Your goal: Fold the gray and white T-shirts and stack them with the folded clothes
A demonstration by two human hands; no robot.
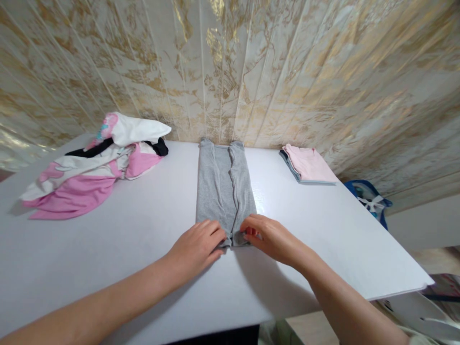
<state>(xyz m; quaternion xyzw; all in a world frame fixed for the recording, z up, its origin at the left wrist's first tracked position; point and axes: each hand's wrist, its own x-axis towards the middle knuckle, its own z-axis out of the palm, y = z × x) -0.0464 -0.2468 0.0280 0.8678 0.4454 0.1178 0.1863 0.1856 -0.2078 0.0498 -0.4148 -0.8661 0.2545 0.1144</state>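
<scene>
A grey knit garment (223,187) lies lengthwise on the white table, both its sides folded in toward the middle so that two long edges run side by side. At its near left corner my left hand (201,242) is closed on the cloth, fingers on top and thumb at the near edge. My right hand (264,235) pinches the near right corner with curled fingers. The garment's far end lies flat by the wall, with two small bunched corners. Part of the near edge is hidden under my fingers.
A loose heap of pink, white and black clothes (89,177) lies at the left of the white table (172,297). Folded clothes, pink on top (309,163), are stacked at the back right. Beyond the right edge is a blue-rimmed container (370,199). A gold-patterned curtain (223,72) hangs behind.
</scene>
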